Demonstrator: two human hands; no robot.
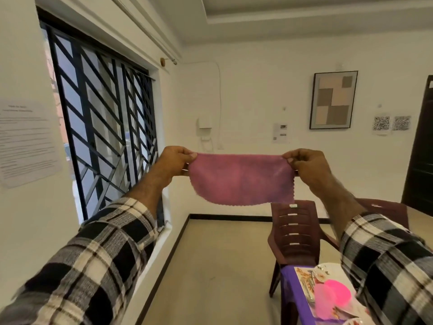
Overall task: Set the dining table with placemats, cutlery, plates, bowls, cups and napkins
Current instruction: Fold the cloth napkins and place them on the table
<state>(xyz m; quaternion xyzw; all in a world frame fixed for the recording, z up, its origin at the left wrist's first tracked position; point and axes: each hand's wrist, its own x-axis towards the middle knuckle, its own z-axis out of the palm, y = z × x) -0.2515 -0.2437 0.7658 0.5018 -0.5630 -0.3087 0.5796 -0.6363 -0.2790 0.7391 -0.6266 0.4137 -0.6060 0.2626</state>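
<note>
– What's nearest, on the worktop (287,275)?
– A pink bowl (332,295) on a printed placemat (303,281) beside a plate (328,269) — what's in the bowl, I can't tell.
– And the hands?
– Raised at arm's length. Left hand (174,163) and right hand (307,167) each pinch an upper corner of the pink napkin (241,179) — stretched between them, above a brown chair (295,231).
</note>
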